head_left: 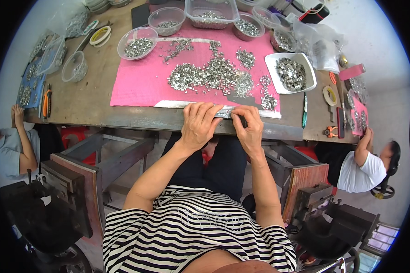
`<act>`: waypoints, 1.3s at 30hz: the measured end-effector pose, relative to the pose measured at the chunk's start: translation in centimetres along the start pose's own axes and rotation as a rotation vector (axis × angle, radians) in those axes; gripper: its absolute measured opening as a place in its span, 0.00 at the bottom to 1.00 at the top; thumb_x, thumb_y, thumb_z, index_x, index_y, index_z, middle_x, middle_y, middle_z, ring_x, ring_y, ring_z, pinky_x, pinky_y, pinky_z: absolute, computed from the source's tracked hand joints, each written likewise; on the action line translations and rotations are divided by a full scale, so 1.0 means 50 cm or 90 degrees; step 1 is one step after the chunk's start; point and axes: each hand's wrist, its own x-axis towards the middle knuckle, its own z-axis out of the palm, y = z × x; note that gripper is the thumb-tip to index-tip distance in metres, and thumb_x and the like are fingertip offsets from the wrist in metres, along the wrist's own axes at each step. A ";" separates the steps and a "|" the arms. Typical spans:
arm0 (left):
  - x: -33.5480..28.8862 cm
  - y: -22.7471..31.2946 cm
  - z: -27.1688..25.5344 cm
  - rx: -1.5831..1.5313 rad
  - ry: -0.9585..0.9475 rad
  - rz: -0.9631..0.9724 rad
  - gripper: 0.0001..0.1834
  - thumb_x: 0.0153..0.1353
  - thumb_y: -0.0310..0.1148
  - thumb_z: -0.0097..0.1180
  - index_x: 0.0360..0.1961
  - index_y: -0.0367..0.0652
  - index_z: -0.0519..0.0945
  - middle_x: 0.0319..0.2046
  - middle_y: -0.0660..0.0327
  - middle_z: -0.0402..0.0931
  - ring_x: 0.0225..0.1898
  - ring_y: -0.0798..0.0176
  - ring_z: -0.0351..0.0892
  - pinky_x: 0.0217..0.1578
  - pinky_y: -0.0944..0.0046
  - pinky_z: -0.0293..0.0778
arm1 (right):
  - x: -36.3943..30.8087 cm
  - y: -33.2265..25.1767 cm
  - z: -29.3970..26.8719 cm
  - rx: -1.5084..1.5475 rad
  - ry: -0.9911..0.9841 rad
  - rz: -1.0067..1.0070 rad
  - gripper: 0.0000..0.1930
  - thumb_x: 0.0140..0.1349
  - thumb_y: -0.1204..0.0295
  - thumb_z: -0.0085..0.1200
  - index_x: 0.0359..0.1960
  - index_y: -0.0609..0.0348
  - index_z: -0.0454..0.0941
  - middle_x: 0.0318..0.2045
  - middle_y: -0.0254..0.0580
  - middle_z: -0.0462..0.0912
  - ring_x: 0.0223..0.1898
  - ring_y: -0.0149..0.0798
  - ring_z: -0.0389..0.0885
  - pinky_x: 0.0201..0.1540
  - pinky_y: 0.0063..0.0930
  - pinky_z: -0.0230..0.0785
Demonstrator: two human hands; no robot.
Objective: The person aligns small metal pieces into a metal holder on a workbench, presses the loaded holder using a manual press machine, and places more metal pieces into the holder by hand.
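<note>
Both my hands meet at the near edge of a pink mat (141,79) on a brown worktable (89,100). My left hand (199,123) and my right hand (248,125) both grip a narrow silver metal strip (225,111) lying along the mat's front edge. The left fingers curl over its left part, while the right fingers pinch its right end. Heaps of small shiny metal pieces (214,73) are spread on the mat just beyond my hands.
Clear plastic bowls (138,43) and tubs (210,13) of metal pieces line the mat's far side; a white square dish (291,73) sits right. Tape rolls (100,35), pliers (46,101) and a green pen (304,113) lie about. Other people sit at left (13,150) and right (364,166). Machine frames (73,182) flank my legs.
</note>
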 end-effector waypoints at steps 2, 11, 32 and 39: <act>0.000 0.000 0.000 0.000 -0.001 0.000 0.26 0.57 0.33 0.69 0.58 0.48 0.79 0.49 0.61 0.76 0.53 0.56 0.74 0.57 0.51 0.62 | 0.003 -0.001 0.000 -0.028 -0.001 -0.039 0.07 0.57 0.83 0.63 0.36 0.62 0.82 0.37 0.44 0.83 0.40 0.48 0.79 0.44 0.38 0.71; -0.003 -0.001 0.003 -0.001 -0.001 -0.006 0.26 0.57 0.33 0.68 0.58 0.47 0.79 0.49 0.61 0.76 0.53 0.55 0.74 0.58 0.50 0.62 | -0.029 0.022 -0.001 -0.164 -0.016 -0.186 0.14 0.56 0.81 0.63 0.44 0.58 0.84 0.47 0.41 0.82 0.47 0.46 0.79 0.49 0.40 0.70; -0.002 0.003 -0.004 -0.009 -0.005 -0.002 0.25 0.54 0.32 0.70 0.55 0.47 0.81 0.48 0.60 0.76 0.52 0.55 0.74 0.57 0.51 0.62 | 0.324 0.155 0.114 -0.150 -0.063 -0.034 0.07 0.63 0.74 0.57 0.39 0.62 0.86 0.36 0.53 0.83 0.41 0.57 0.82 0.49 0.47 0.74; 0.000 0.001 -0.001 -0.003 -0.012 -0.012 0.25 0.54 0.33 0.70 0.55 0.47 0.81 0.47 0.62 0.76 0.52 0.56 0.74 0.57 0.51 0.62 | 0.358 0.186 0.144 -0.267 -0.098 -0.074 0.06 0.61 0.72 0.62 0.35 0.61 0.85 0.33 0.52 0.83 0.40 0.57 0.82 0.46 0.49 0.73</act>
